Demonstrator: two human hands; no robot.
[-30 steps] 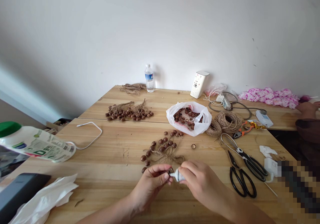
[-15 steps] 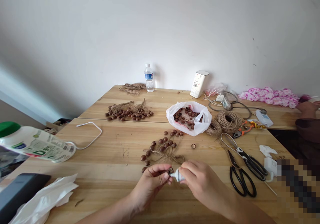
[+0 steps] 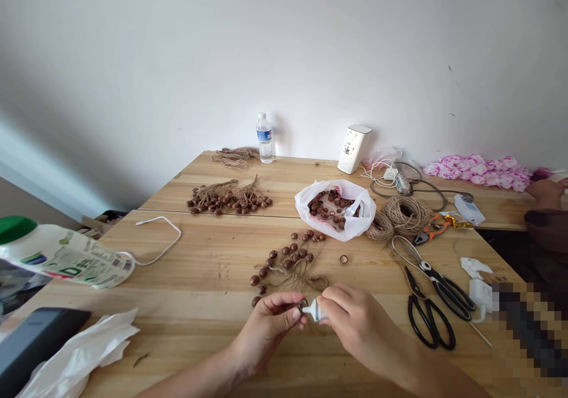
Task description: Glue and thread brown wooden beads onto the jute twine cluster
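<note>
Between the thumb and fingers of my left hand (image 3: 269, 326) is a small brown nut shell (image 3: 303, 304), mostly covered by the fingertips. My right hand (image 3: 355, 328) grips a small white tube (image 3: 316, 311), its pale nozzle pointing left and meeting the shell's opening. Whether anything flows from the nozzle is too small to tell. Just beyond both hands lies a bunch of brown nut shells (image 3: 287, 264) tied on twine (image 3: 306, 280). One loose open shell (image 3: 343, 259) sits to the right of that bunch.
Behind stands a white plastic bag (image 3: 306, 217) of shells beside twine rolls (image 3: 404, 214). On the right lie scissors (image 3: 429, 321), pliers (image 3: 432, 232) and a person's arm (image 3: 548, 200). Finished-looking bunches (image 3: 228, 200), a water bottle (image 3: 265, 141), a cable (image 3: 171, 250) and a green-capped bottle (image 3: 75, 256) are elsewhere.
</note>
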